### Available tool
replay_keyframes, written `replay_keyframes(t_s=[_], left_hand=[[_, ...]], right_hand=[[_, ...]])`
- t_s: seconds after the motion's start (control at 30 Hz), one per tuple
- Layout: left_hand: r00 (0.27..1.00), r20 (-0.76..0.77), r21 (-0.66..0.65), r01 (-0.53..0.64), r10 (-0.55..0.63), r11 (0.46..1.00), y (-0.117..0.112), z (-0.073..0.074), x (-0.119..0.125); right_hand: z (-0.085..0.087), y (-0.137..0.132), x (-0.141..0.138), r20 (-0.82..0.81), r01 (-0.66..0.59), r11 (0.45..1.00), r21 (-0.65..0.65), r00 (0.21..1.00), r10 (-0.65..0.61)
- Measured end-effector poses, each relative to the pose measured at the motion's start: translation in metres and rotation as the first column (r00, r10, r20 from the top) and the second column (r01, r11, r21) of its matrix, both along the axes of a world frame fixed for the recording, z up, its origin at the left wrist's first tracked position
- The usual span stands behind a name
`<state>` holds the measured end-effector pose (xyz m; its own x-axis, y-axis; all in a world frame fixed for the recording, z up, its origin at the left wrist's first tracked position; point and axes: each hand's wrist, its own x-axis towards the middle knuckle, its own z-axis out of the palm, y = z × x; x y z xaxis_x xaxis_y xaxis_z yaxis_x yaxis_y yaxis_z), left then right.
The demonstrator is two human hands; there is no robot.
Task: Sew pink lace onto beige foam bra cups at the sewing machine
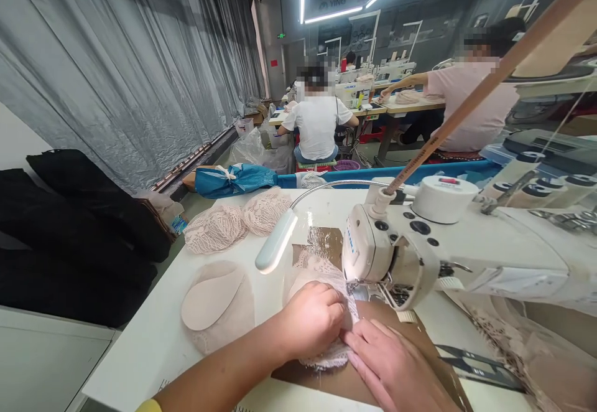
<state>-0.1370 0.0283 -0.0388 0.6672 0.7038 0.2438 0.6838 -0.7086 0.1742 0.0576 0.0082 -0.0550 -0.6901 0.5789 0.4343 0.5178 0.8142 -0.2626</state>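
Observation:
A pale pink lace bra cup (321, 269) lies under the head of a white sewing machine (373, 244). My left hand (314, 315) is closed on the cup's lace, its fingers curled just left of the needle area. Against the near right edge of the lace, my right hand (392, 362) has its fingers pressed together, pinching the edge close to my left fingertips. Both hands nearly touch. The needle and presser foot are partly hidden by the machine head. A brown sheet (338, 378) lies beneath the work.
Black thread snips (480, 365) lie right of my right hand. Left on the white table (140, 362) are a cut mesh piece with a cup pad (214, 303) and lace cups (217, 228). A lamp (276, 244) hangs close by. Two co-workers sit ahead at machines.

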Motion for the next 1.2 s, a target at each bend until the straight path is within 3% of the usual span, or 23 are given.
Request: replay_keyframes(t_s=[0.2, 0.4, 0.57, 0.83, 1.2], left_hand=[[0.995, -0.093, 0.010, -0.027, 0.028, 1.000, 0.008, 0.004, -0.009], [0.999, -0.011, -0.017, 0.044, -0.044, 0.999, 0.008, -0.002, -0.010], [0.996, 0.051, -0.024, 0.072, -0.071, 0.997, 0.005, -0.012, -0.008], [0.997, 0.061, -0.013, 0.057, -0.056, 0.998, 0.005, -0.008, -0.006], [0.993, 0.107, 0.005, 0.044, -0.045, 0.999, 0.011, -0.012, -0.008]], right_hand=[[0.007, 0.006, 0.007, -0.005, 0.021, 0.998, -0.058, 1.000, -0.022], [-0.006, 0.017, 0.014, 0.041, 0.202, 0.976, 0.079, 0.978, -0.205], [-0.010, 0.020, 0.010, 0.161, 0.185, 0.973, 0.141, 0.965, -0.207], [-0.014, 0.021, 0.007, 0.138, 0.216, 0.939, 0.267, 0.956, -0.259], [-0.019, 0.021, 0.012, 0.175, 0.214, 0.972, 0.099, 0.958, -0.229]])
